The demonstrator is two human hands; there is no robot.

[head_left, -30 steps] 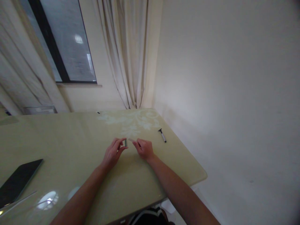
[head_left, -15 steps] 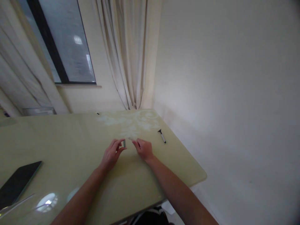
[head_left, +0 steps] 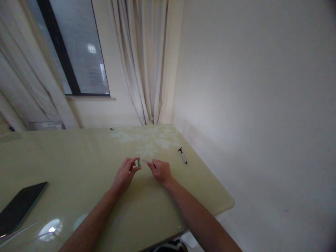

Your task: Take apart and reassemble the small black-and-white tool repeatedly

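Note:
Between the thumb and fingers of my left hand (head_left: 125,171) is a small upright rectangular piece (head_left: 139,162), dark and greenish, held by its top and bottom ends. It looks like a razor cartridge, though it is too small to be sure. My right hand (head_left: 161,170) is closed just to the right, pinching a thin pale stick (head_left: 145,161) that points toward the small piece; its tip is blurred. A narrow gap separates the two hands above the table. A razor (head_left: 183,156) with a grey handle and black head lies to the right of my right hand.
The pale glossy table (head_left: 86,157) meets a white wall on its right. A dark flat panel (head_left: 22,204) lies at the left, with a thin rod (head_left: 19,232) near it. Toward the back edge lies a tiny black object (head_left: 111,129). Curtains (head_left: 147,63) hang behind.
The small piece in my left hand has turned slightly, showing more of its greenish face. The pale stick in my right hand now points more level. The view has shifted slightly.

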